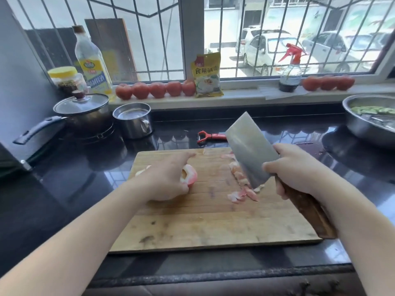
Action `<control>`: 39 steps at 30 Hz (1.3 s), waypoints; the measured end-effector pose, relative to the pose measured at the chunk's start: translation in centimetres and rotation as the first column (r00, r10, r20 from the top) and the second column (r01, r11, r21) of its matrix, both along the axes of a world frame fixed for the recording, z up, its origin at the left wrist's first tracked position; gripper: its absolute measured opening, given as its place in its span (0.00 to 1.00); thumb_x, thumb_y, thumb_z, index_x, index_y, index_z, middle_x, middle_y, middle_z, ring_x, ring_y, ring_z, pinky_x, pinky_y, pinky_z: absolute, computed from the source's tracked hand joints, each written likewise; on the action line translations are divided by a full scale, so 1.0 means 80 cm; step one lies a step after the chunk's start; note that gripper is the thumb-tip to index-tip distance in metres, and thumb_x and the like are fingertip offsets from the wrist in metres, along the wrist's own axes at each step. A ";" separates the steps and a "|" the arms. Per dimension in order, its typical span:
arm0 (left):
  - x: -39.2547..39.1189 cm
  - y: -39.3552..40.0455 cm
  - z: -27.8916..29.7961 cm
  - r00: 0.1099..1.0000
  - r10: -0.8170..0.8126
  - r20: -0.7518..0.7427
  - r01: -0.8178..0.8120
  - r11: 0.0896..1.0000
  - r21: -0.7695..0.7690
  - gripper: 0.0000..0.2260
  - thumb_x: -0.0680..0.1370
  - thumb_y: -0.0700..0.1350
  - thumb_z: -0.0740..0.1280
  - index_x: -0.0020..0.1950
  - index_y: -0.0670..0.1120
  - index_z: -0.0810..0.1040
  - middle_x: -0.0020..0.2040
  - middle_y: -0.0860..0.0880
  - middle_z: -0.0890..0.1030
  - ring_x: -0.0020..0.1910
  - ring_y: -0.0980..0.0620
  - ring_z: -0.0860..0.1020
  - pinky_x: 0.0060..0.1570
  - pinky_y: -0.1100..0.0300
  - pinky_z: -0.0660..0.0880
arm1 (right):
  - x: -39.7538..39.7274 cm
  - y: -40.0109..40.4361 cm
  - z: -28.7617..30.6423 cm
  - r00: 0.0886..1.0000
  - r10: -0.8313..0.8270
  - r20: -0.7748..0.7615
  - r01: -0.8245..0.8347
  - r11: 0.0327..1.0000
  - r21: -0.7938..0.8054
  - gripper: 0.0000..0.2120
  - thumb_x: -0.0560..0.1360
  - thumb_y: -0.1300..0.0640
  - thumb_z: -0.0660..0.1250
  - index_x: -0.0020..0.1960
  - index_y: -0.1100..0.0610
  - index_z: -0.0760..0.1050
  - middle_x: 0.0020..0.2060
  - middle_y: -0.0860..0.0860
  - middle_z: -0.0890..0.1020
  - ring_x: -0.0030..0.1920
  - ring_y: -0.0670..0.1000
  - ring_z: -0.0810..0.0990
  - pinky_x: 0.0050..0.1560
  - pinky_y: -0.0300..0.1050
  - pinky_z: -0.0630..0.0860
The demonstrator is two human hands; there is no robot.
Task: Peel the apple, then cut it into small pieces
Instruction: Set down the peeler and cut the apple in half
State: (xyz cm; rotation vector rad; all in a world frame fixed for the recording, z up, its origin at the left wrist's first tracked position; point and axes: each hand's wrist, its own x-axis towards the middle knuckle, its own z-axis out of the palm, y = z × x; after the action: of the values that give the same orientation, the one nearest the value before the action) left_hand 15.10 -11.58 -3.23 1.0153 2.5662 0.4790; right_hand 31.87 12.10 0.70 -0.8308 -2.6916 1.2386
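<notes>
At frame centre the apple (189, 175) is held under the left hand (164, 180); the cleaver (250, 150) is gripped by the right hand (297, 167). Fingers could be nicked if the rounded fruit rolls.

My left hand (164, 178) lies palm down with the forefinger stretched forward, cupping something beneath it. My right hand (299, 169) is curled tight around a handle, both forearms bare and reaching in from below.
</notes>
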 end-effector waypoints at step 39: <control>0.072 -0.131 -0.092 0.925 0.378 0.047 -0.344 0.775 0.530 0.38 0.65 0.65 0.76 0.74 0.58 0.73 0.65 0.64 0.75 0.65 0.62 0.74 0.68 0.56 0.73 | -0.077 -0.193 -0.072 0.912 0.102 -0.398 -0.208 0.951 -0.231 0.05 0.82 0.59 0.60 0.54 0.51 0.73 0.24 0.58 0.77 0.20 0.55 0.75 0.21 0.43 0.70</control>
State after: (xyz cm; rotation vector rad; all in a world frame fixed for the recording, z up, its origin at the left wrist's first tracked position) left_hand 20.82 -22.10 -10.55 0.6756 2.7557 1.3451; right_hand 25.70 -3.32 -5.05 -0.3407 -2.3423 1.6330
